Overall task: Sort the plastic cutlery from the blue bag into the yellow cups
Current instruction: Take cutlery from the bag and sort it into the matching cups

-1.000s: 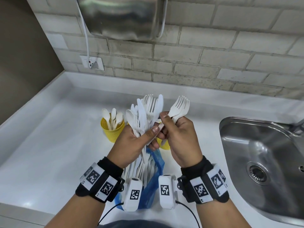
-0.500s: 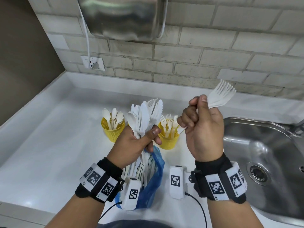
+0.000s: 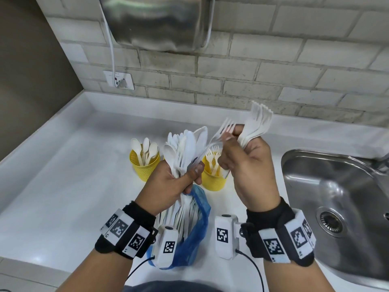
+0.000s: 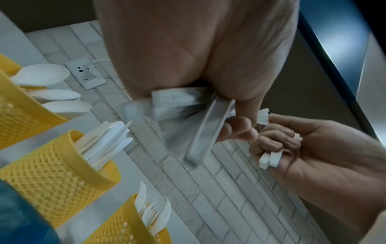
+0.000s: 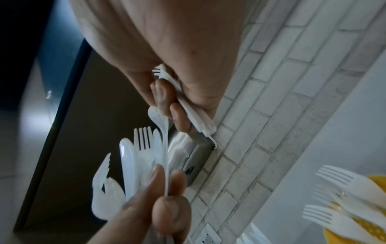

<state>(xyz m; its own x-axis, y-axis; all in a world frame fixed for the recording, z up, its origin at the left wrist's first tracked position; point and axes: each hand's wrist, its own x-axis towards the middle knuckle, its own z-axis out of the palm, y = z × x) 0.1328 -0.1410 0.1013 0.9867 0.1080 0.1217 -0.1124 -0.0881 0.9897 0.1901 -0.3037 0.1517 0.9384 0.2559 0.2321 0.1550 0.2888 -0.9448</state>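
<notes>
R hand point(image 3: 246, 165) back at bundle point(image 3: 185, 148), fingers curled on forks point(image 3: 257, 125); L hand point(image 3: 172, 184) grips bundle.

wide bare worktop point(image 3: 63, 186) to my left, easy passage there. ahead, the yellow cups point(image 3: 145, 167) w/ cutlery sticking up block the middle; the blue bag point(image 3: 197, 228) sits just below my hands, btwn my wrists. right side is cut off by the sink point(image 3: 336, 186). overhead the metal box on the wall point(image 3: 160, 22) and its cord point(image 3: 111, 51) hang over the back, so little headroom near the wall point(image 3: 273, 66).
</notes>
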